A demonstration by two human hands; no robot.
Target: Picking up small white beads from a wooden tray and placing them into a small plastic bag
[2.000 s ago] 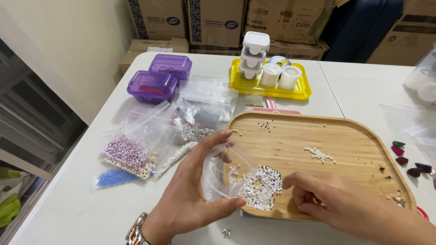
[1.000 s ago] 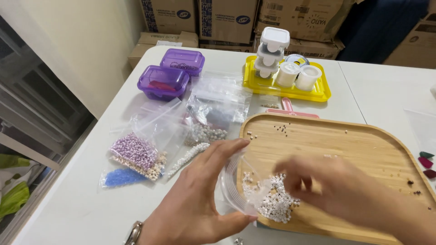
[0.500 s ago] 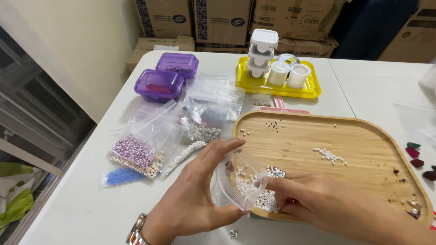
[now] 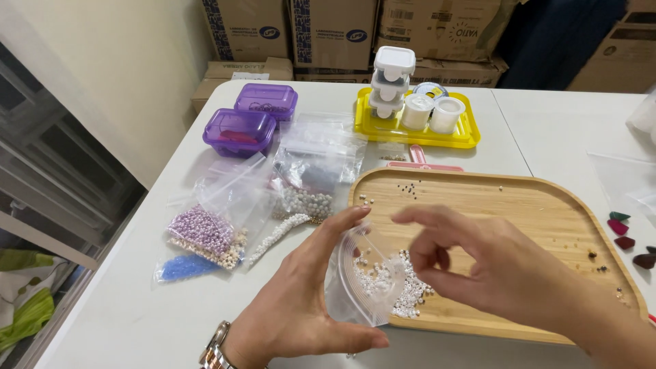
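Hands: two, the left hand (image 4: 301, 307) and the right hand (image 4: 492, 270).
Open clear bag in the left hand: one (image 4: 362, 283).
Wooden trays: one (image 4: 540, 219).
Yellow trays: one (image 4: 465, 137).
Purple lidded boxes: two, (image 4: 239, 132) and (image 4: 266, 101).
Small white-lidded tubs, stacked: three (image 4: 391, 82).
Round white spools on the yellow tray: two, (image 4: 417, 111) and (image 4: 447, 114).
Coloured gems at the counter's right edge: at least four (image 4: 623, 232).
Wristwatches: one (image 4: 213, 348).
Bead bags lying on the counter: several, overlapping, count unclear (image 4: 260, 198).
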